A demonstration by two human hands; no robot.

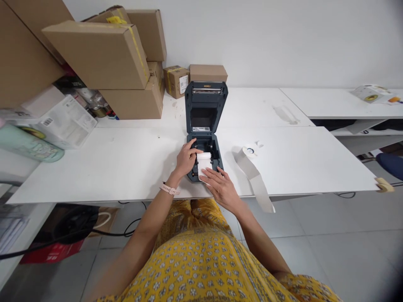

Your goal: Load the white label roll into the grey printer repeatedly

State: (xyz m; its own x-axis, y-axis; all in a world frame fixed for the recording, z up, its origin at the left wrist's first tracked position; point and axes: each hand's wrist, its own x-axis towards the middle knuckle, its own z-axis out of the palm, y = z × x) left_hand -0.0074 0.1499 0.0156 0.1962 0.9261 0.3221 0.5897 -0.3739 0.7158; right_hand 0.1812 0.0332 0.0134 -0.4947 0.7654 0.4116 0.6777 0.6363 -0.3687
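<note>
A dark label printer [206, 107] stands at the table's front edge with its lid raised. Inside its body lies a small white label roll [204, 155], its strip drawn toward me over the front. My left hand [186, 158], a pink band on the wrist, rests at the printer's left side with fingers spread, fingertips by the roll. Flat over the front of the strip lies my right hand [220, 186], its fingers stretched out. To the right, a second roll [250, 152] has a long backing strip [256, 180] hanging over the edge.
Cardboard boxes [97, 54] are stacked at the back left, with a small taped box [176, 81] beside them. A mint-green bottle [34, 144] lies at the far left. Another white box [373, 93] sits on the table at far right. Black cables [126, 230] hang below the table.
</note>
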